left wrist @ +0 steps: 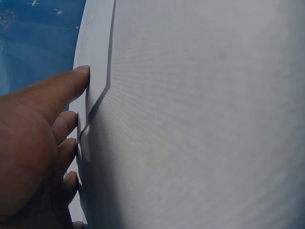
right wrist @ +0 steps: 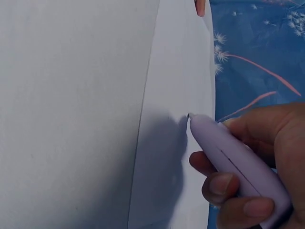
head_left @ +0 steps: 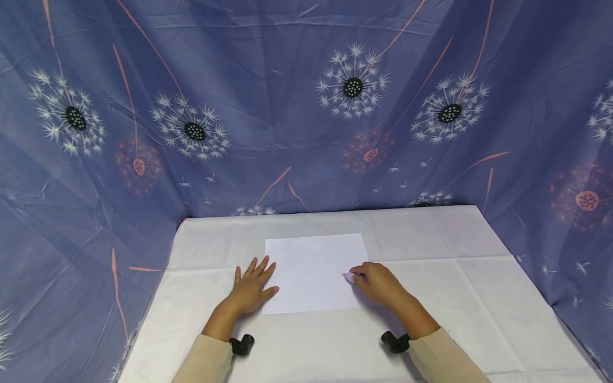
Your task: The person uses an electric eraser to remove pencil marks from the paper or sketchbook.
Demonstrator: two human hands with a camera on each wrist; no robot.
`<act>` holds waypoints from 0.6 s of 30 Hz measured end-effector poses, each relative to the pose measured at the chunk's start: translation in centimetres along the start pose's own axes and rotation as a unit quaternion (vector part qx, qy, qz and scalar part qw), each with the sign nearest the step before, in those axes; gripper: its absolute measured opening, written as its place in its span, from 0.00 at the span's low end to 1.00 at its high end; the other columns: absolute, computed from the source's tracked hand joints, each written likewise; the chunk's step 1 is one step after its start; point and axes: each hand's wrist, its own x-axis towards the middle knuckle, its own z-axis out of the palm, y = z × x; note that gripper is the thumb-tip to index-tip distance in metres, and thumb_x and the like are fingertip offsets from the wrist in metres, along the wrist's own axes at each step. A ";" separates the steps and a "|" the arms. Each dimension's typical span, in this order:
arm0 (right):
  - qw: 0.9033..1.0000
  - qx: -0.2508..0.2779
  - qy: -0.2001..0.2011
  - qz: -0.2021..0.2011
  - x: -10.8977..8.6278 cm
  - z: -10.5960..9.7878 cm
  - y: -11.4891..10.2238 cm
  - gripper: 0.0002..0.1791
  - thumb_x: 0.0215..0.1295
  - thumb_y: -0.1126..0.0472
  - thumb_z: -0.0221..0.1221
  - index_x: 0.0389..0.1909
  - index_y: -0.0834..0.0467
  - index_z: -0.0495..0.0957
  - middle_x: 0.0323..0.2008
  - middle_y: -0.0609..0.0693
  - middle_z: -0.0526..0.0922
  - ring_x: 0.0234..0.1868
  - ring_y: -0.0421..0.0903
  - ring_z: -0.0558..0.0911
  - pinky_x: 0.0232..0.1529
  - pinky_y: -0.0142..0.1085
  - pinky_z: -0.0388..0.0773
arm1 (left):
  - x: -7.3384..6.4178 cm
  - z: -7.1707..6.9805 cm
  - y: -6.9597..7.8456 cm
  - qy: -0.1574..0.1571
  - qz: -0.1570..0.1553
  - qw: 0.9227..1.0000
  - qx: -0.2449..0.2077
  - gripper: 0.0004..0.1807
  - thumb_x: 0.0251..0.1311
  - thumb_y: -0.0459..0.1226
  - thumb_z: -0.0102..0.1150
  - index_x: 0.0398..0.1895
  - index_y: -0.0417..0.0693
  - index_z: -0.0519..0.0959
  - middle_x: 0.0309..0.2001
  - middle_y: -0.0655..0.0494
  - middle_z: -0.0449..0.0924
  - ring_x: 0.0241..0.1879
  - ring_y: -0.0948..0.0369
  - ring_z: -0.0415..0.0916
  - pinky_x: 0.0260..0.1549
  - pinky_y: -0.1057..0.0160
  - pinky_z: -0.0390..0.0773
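A blank-looking sheet of white paper (head_left: 311,276) lies on the white-covered table. My left hand (head_left: 250,290) rests with spread fingers on the sheet's left edge, thumb and fingertips on the paper. Over the right edge, my right hand (head_left: 380,284) grips a chunky lilac pen-shaped tool (right wrist: 233,157). It has a tapered nose, a small pale tip and a dark slit along its side. The tip points left over the paper, at or just above its surface; contact cannot be told. Its rear end is partly hidden by the fingers and palm.
The white tablecloth (head_left: 455,298) has fold creases. Behind and beside the table hangs a blue curtain (head_left: 287,106) with dandelion prints. Each wrist carries a black camera, one at the left wrist (head_left: 242,344) and one at the right wrist (head_left: 395,342).
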 end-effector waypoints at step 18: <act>1.000 -0.006 0.006 -0.008 0.1 -0.1 0.1 0.13 0.69 0.56 0.63 0.49 0.57 0.88 0.37 0.47 0.88 0.44 0.50 0.86 0.51 0.48 0.81 | 0.1 0.1 -0.1 0.000 0.001 1.000 0.001 0.38 0.71 0.53 0.56 0.79 0.52 0.60 0.82 0.50 0.47 0.82 0.42 0.38 0.72 0.25 0.31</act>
